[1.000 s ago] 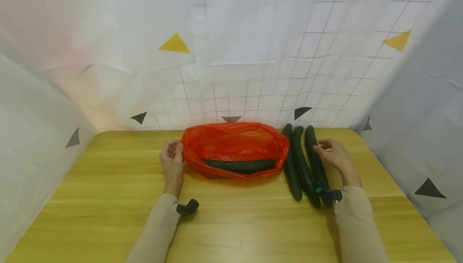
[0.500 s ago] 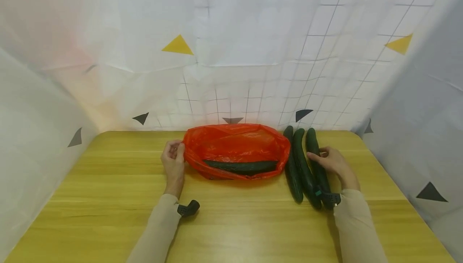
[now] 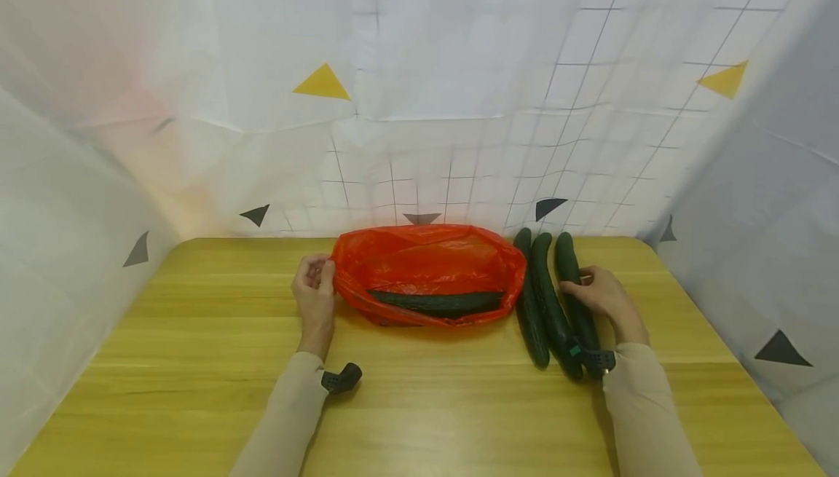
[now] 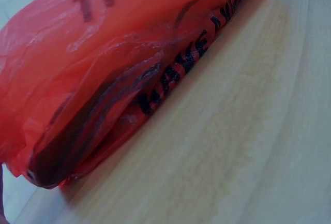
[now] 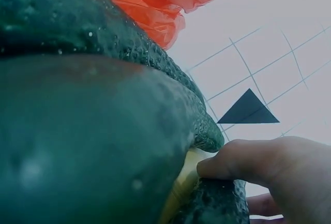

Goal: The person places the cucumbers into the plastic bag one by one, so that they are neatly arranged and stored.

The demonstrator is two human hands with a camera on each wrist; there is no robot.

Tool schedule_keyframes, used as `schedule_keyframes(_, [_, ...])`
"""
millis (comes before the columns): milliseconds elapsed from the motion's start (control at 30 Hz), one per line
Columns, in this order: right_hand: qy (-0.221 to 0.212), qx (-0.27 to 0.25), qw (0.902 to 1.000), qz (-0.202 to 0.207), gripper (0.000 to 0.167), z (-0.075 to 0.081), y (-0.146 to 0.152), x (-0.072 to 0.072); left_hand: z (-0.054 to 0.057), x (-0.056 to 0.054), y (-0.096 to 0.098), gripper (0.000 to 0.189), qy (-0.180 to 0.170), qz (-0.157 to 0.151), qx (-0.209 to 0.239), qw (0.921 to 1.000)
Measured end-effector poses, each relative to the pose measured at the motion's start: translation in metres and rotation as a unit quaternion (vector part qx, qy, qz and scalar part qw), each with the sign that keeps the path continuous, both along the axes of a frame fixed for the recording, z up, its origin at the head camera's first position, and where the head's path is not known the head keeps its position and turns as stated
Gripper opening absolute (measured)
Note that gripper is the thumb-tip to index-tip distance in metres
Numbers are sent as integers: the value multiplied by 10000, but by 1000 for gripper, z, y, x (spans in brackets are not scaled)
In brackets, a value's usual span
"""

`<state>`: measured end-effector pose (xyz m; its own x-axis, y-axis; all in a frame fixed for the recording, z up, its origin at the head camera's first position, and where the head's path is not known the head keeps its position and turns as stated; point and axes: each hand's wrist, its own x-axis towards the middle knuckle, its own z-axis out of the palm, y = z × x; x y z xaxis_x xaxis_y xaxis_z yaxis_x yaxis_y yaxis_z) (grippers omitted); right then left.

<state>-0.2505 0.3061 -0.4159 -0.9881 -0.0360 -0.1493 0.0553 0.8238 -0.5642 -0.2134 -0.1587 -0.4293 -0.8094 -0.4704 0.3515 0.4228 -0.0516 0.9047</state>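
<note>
A red plastic bag (image 3: 426, 255) lies with its mouth spread wide, and a dark green cucumber (image 3: 452, 305) rests inside it. At the bag's left rim, my left hand (image 3: 314, 298) pinches the plastic between thumb and fingers; that hand is almost out of its wrist view, where black lettering shows on the bag (image 4: 124, 43). Right of the bag, my right hand (image 3: 606, 298) grips the rightmost cucumber (image 3: 566, 253), which lies on the table. In the right wrist view the thumb presses one side of this cucumber (image 5: 220, 203), with fingers on the far side.
Two more cucumbers, a curved middle one (image 3: 544, 273) and a left one (image 3: 534, 331) beside the bag, lie lengthwise on the wooden table (image 3: 446, 404). White sheeting (image 3: 426, 156) with grid lines and triangles stands behind the table and at both sides.
My right hand has come down and left onto the rightmost cucumber and taken hold of it. My left hand has stayed at the bag's rim. The head view has shifted slightly.
</note>
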Motion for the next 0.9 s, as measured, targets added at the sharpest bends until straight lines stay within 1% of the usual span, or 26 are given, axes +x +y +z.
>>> schedule_keyframes(267, [124,113,9998,-57,72,-1,1,0,-1,-1,0,19,12,42,30,10000])
schedule_keyframes(433, [121,176,9997,-76,73,-1,2,0,0,-1,0,21,-12,7,118,9999])
schedule_keyframes(633, [133,17,9999,-68,72,-3,4,-1,0,-1,0,21,-78,-26,159,9998])
schedule_keyframes(667, [136,-30,9999,-75,72,-4,4,-1,0,-1,0,21,-85,-23,151,9998])
schedule_keyframes(700, [121,-94,9999,-76,73,-5,5,-2,-2,-2,-1,21,-80,-2,153,9999])
schedule_keyframes(900, [31,-449,9989,-125,74,-6,10,-1,-2,-3,0,20,-73,62,72,9999])
